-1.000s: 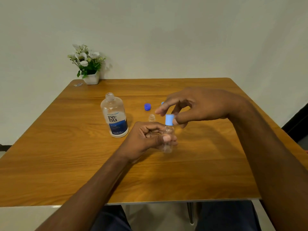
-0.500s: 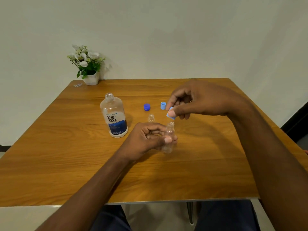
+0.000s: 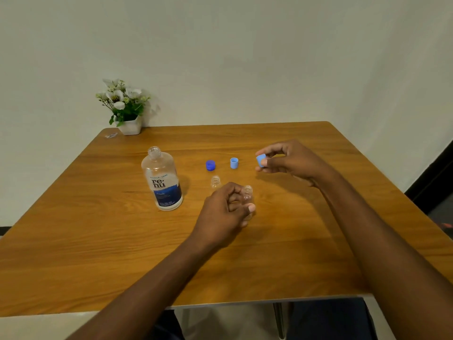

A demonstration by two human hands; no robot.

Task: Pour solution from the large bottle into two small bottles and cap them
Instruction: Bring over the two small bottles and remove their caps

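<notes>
a wooden table (image 3: 98,253) stands against a plain wall, one flower pot (image 3: 129,127) at its far left corner. the left hand (image 3: 224,214) grips one of two small bottles (image 3: 247,192), likely steadying it. the right hand (image 3: 289,159) pinches one light cap (image 3: 260,160), probably to set down. the second small bottle (image 3: 215,181) and one large bottle (image 3: 162,180) stand open; two caps (image 3: 234,163) lie beyond.

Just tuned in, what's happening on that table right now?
A person is uncapping small bottles. The left hand grips one small clear bottle upright on the wooden table, its neck open. The right hand holds a light blue cap off to the side. A second small bottle stands open nearby; a light blue cap and a dark blue cap lie behind it. The large bottle stands uncapped.
</notes>
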